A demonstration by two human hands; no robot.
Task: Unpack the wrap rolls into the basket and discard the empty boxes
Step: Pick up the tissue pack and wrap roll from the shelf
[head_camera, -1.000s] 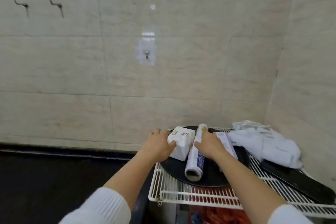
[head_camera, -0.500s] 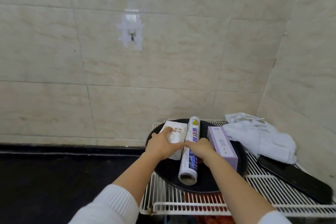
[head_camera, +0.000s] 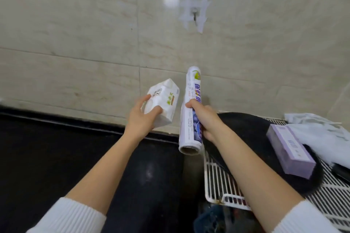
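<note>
My left hand [head_camera: 141, 117] grips a white paper-wrapped pack [head_camera: 162, 103] with green print, held in the air left of the rack. In my right hand [head_camera: 205, 119] is a long white and blue wrap roll [head_camera: 191, 100], lifted and pointing toward the wall, its open core end facing me. A purple box [head_camera: 290, 148] lies on the black round tray [head_camera: 251, 128] at the right.
The tray rests on a white wire rack [head_camera: 223, 181] at the lower right. A crumpled white bag [head_camera: 322, 130] lies behind the purple box, with a dark flat object [head_camera: 341, 171] beside it. A tiled wall with a taped hook [head_camera: 194, 14] is ahead. Black counter [head_camera: 56, 147] lies on the left.
Both hands have lifted off the tray and swung left, the left one carrying the white pack and the right one the wrap roll. The view has turned left.
</note>
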